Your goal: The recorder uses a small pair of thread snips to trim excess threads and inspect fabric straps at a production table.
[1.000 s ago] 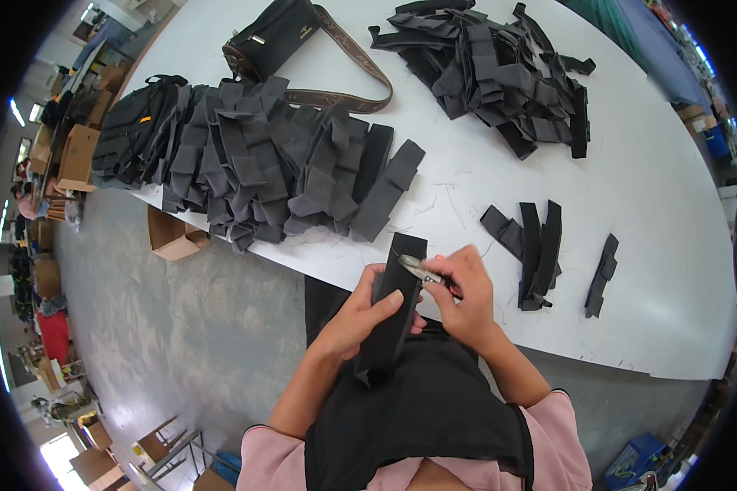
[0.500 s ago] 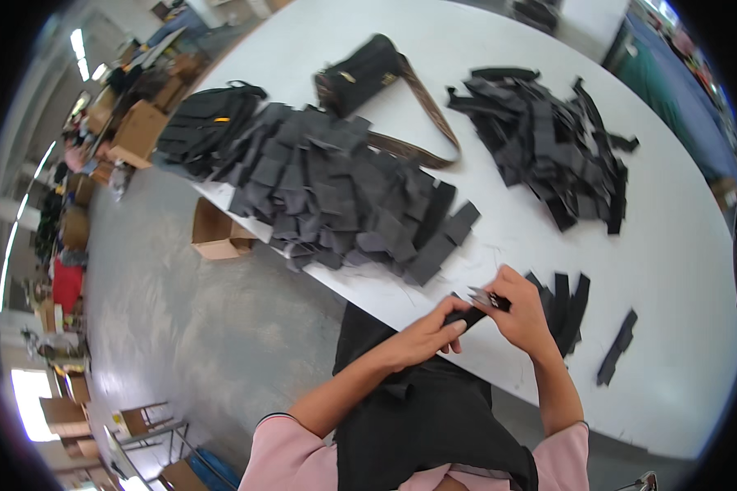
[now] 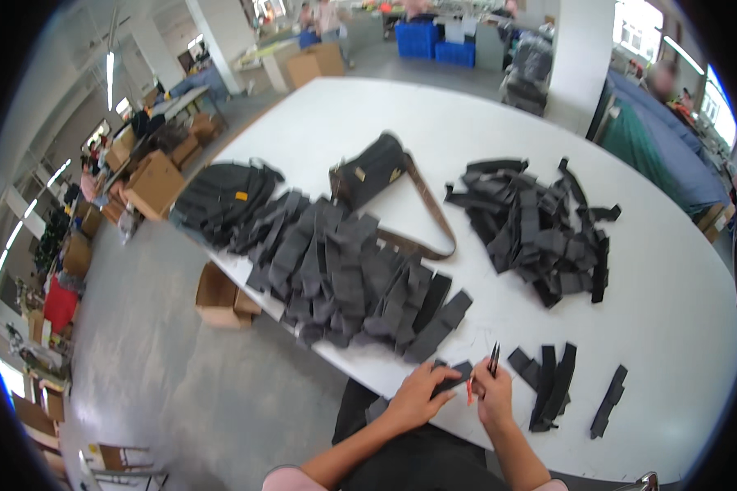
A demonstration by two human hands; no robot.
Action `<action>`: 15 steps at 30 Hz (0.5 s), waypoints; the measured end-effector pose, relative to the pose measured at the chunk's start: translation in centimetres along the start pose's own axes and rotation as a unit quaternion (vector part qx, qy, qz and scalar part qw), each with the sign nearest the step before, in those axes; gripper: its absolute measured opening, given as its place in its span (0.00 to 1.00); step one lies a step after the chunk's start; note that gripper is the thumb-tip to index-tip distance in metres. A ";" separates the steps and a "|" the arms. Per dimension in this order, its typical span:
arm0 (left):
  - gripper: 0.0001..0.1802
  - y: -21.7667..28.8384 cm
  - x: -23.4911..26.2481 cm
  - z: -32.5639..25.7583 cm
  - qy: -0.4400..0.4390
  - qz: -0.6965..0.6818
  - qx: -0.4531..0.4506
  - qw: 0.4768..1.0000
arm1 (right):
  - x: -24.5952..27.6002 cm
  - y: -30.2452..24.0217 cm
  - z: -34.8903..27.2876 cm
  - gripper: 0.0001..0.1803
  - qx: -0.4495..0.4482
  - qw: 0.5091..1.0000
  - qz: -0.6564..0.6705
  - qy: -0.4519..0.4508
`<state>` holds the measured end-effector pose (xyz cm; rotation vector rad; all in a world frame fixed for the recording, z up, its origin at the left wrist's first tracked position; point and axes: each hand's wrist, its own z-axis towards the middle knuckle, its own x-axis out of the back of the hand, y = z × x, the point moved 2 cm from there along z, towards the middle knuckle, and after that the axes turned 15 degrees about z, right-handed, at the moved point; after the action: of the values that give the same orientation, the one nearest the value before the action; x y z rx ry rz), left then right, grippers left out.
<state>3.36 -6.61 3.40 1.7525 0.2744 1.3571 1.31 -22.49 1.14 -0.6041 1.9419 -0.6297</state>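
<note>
The right hand (image 3: 494, 394) was wrapped around snips (image 3: 495, 355); the left hand (image 3: 418, 394), half curled, held a dark strip (image 3: 464, 370). A slip could have nicked that strip.

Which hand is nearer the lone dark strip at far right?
Right. The right hand, holding snips, is left of the lone dark strip; the left hand is farther left, touching another strip.

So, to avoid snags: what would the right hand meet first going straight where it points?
Following the dark pointed snips in the right hand, probably the far right heap of charcoal fabric strips, across white tabletop; height is unclear.
</note>
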 end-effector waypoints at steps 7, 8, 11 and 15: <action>0.18 0.9 -0.1 -1.1 0.039 0.143 -0.036 0.988 | 0.5 -0.2 -1.7 0.10 0.012 0.996 0.089 -0.004; 0.18 0.9 0.0 -1.3 0.033 0.168 -0.016 0.985 | 0.1 -0.9 -2.4 0.09 0.070 0.994 0.078 -0.019; 0.18 -0.1 0.4 -0.7 0.080 0.160 -0.032 0.983 | -1.9 -3.3 -4.8 0.10 0.190 0.980 0.012 -0.052; 0.18 0.9 2.5 0.4 0.114 0.142 -0.047 0.982 | -1.0 -2.8 -1.8 0.08 0.356 0.861 -0.351 -0.096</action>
<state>4.34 -5.78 5.74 1.6026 0.0823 1.7520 0.44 -23.66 4.33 -0.8389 1.1188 -1.5856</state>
